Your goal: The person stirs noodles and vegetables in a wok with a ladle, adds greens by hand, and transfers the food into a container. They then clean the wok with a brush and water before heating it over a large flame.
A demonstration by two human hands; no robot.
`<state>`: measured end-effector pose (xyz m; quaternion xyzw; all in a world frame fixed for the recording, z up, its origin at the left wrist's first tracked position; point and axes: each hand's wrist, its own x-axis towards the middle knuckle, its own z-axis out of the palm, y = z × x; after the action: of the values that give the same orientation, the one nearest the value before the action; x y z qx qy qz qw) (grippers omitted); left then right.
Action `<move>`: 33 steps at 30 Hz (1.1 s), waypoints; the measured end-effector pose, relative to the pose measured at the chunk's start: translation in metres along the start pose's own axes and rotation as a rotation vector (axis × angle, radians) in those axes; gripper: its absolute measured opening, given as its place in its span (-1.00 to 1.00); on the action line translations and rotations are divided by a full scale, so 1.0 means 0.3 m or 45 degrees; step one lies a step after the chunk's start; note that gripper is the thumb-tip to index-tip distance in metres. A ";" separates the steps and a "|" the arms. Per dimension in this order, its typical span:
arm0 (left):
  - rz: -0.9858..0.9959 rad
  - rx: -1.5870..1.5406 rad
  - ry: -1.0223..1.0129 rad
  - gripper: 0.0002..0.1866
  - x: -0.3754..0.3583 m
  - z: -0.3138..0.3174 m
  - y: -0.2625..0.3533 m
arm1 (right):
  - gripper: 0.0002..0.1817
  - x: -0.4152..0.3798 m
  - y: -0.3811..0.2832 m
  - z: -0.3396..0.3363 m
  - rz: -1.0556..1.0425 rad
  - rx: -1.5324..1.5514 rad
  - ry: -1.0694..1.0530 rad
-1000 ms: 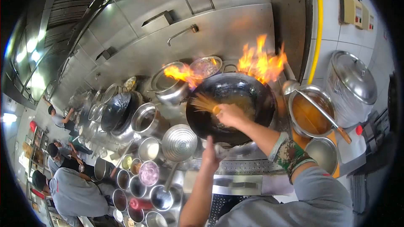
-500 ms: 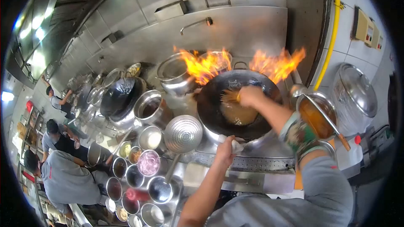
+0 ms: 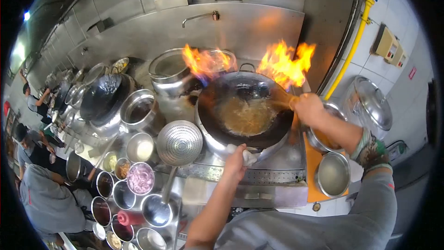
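A black wok [image 3: 217,85] sits on a burner, with cloudy brown liquid [image 3: 247,116] swirling in its bottom. My left hand [image 3: 236,162] is closed at the wok's near rim, gripping a white cloth [image 3: 249,158] around the near handle; the handle itself is mostly hidden. At the right rim, my right hand [image 3: 309,109] is wrapped round a bamboo wok brush [image 3: 280,102]. Motion blurs the brush, whose bristle end reaches over the liquid. Orange flames [image 3: 287,64] rise behind the wok on both sides.
Left of the wok, a perforated strainer [image 3: 179,142] rests over several seasoning pots, one with chopped onion [image 3: 140,178]. A second wok [image 3: 104,99] stands further left. At right are a pot of liquid [image 3: 333,174] and a lidded pot [image 3: 372,103]. Co-workers [image 3: 53,203] stand far left.
My right hand has swept the brush from the wok's middle to its right rim. My left hand stays at the near handle. The camera view has shifted right.
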<state>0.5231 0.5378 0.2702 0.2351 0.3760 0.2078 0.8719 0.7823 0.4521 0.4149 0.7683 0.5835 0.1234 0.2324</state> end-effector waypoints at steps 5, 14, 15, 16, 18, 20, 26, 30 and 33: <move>-0.008 0.024 -0.006 -0.69 0.014 -0.011 -0.008 | -0.68 -0.127 -0.058 -0.133 0.031 0.228 0.011; -0.069 -0.020 -0.011 -0.75 -0.004 0.002 0.001 | -0.57 0.420 0.066 0.144 1.053 0.854 0.534; -0.050 -0.033 -0.037 -0.74 0.001 0.000 -0.002 | -0.57 0.446 0.072 0.159 1.055 0.851 0.548; -0.033 -0.037 -0.057 -0.74 0.004 -0.008 -0.001 | -0.56 0.467 0.073 0.172 0.978 0.914 0.361; 0.024 -0.054 -0.029 -0.72 0.019 -0.007 0.008 | -0.53 0.488 0.061 0.175 0.795 1.023 -0.026; -0.049 -0.025 -0.064 -0.72 0.026 -0.024 -0.007 | -0.58 0.370 0.011 0.082 0.922 0.894 0.265; -0.046 0.016 -0.048 -0.73 -0.019 -0.007 0.024 | -0.64 0.142 -0.161 0.128 0.545 0.839 -0.135; -0.122 -0.097 -0.132 -0.73 -0.032 -0.024 0.047 | -0.63 0.214 -0.167 0.012 0.454 0.757 -0.260; -0.152 -0.062 -0.192 -0.74 -0.047 -0.001 0.106 | -0.65 0.116 -0.143 -0.065 0.388 0.633 -0.326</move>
<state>0.5081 0.5557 0.2960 0.2059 0.3176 0.1462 0.9140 0.7473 0.4984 0.4074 0.8895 0.4399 -0.0874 0.0879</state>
